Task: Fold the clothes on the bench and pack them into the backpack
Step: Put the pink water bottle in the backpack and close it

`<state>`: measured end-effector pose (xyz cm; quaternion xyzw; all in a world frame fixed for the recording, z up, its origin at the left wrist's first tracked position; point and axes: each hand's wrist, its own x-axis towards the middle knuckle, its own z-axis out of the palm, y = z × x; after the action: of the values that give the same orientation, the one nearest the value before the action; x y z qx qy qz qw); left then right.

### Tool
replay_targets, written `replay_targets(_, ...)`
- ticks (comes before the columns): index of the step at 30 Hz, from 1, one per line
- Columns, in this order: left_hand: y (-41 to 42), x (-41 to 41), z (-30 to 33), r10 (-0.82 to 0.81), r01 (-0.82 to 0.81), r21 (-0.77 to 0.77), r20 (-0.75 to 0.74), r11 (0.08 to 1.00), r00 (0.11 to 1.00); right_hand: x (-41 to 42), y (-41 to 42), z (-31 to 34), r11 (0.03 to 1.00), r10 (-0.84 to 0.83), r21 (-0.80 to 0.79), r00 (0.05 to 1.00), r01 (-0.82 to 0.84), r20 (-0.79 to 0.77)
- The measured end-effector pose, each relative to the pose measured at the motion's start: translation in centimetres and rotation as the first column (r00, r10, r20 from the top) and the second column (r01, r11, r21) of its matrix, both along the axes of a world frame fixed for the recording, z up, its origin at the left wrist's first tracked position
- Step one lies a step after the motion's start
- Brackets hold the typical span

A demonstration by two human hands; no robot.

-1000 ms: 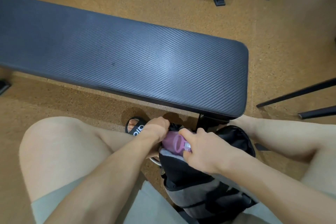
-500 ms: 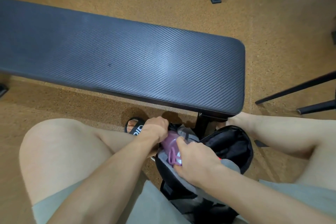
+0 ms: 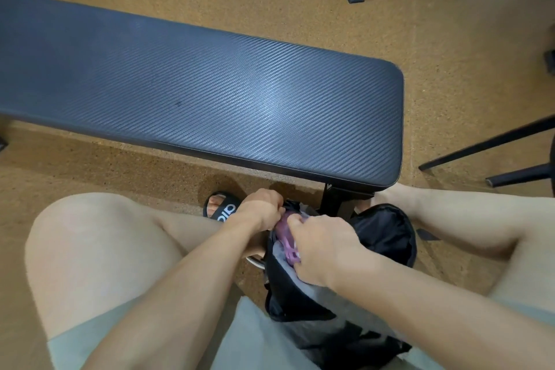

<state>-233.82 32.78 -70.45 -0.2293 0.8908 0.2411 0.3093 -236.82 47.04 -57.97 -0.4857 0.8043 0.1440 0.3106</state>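
both hands curl at the backpack [image 3: 387, 237] mouth: left hand [image 3: 264, 212] gripping its rim, right hand [image 3: 322, 249] clutching purple cloth [image 3: 285, 233].

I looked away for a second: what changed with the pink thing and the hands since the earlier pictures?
The right hand pushed the pink item deeper into the backpack, so less of it shows. The left hand kept gripping the backpack's rim. The bench stayed bare.

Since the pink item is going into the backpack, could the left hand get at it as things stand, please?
Probably yes: the left hand is already at the backpack opening beside the pink item, though the right hand covers much of it.
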Motion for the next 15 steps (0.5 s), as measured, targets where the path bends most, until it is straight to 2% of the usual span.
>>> replay_targets(3,0.0,-0.1,0.1,-0.021,0.021,0.004,0.005,1.0,1.0,-1.2,1.5,-0.8,0.97,-0.241,0.01,0.963,0.241,0.12)
replay_targets(7,0.1,-0.2,0.3,-0.049,0.049,-0.002,0.011,0.999,0.999,-2.0,2.0,-2.9,0.853,-0.516,0.08,0.811,0.515,0.277)
replay_targets(9,0.1,-0.2,0.2,-0.056,0.056,0.017,0.007,0.998,0.998,-2.0,2.3,-3.9,0.795,-0.596,0.089,0.745,0.6,0.301)
replay_targets(11,0.2,-0.4,0.2,-0.057,0.057,0.03,-0.006,0.998,0.998,-1.4,2.0,-4.8,0.809,-0.578,0.051,0.775,0.586,0.254)
replay_targets(13,0.3,-0.3,0.2,-0.053,0.054,0.045,-0.021,0.998,0.998,-0.6,0.9,-5.8,0.868,-0.491,0.015,0.853,0.497,0.178)
replay_targets(15,0.2,-0.2,0.1,-0.044,0.045,0.047,-0.024,0.998,0.999,-0.2,-0.6,-6.7,0.898,-0.439,0.025,0.888,0.44,0.14)
